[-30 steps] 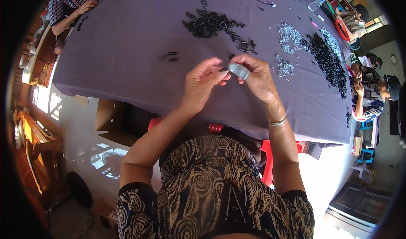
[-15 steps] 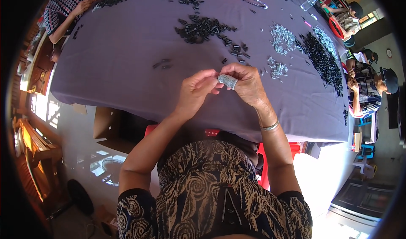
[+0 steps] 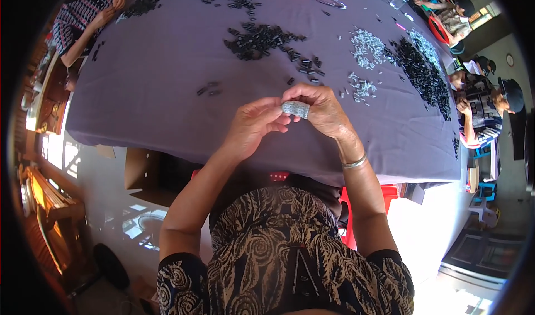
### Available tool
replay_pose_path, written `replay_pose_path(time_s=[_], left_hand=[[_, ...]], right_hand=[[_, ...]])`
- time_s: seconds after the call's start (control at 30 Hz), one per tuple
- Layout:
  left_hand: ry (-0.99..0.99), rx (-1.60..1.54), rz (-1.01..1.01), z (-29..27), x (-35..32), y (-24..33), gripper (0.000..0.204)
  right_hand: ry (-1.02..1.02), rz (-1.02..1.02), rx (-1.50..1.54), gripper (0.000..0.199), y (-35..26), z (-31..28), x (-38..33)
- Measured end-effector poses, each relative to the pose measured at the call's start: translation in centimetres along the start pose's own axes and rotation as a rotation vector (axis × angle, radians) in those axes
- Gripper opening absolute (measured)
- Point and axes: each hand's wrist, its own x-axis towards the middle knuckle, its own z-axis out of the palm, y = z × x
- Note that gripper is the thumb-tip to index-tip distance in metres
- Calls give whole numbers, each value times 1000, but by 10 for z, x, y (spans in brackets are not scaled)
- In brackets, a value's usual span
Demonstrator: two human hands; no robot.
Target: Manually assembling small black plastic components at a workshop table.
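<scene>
My left hand (image 3: 253, 123) and my right hand (image 3: 326, 113) meet above the near part of the table, fingertips touching. A grey knitted finger sleeve (image 3: 295, 110) covers what looks like my right thumb. The left thumb and index finger are pinched close to the sleeve's tip, while the lower left fingers are loosely bent. My right index finger curls over the top. Anything held between the fingertips is too small or hidden to make out. Just beyond lie a few loose black pieces (image 3: 209, 89) and a pile of short black tube-like pieces (image 3: 256, 41).
A purple-grey cloth covers the table (image 3: 150, 92). Small silvery pieces (image 3: 368, 47) and a long black heap (image 3: 421, 72) lie on the right. A clear oval lid (image 3: 327, 1) and a red basin stand far off. Other people sit at the left and right edges.
The view has shifted slightly. My hands stay together; the left fingers have moved closer against the sleeve's tip and the sleeve has turned a little.
</scene>
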Motion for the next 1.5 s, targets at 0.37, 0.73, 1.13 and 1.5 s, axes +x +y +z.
replay_pose_path(time_s=[0.37,0.73,1.13,1.5], left_hand=[[-25,-7,10,0,1,-5,19],[212,109,152,-5,2,0,16],[216,98,205,-9,3,-1,17],[168,137,274,-15,6,-5,19]], right_hand=[[-10,-34,42,8,3,1,2],[227,-10,-73,12,9,-16,-5],[317,-10,-174,8,22,-40,-26],[660,-2,-367,18,13,-108,-47]])
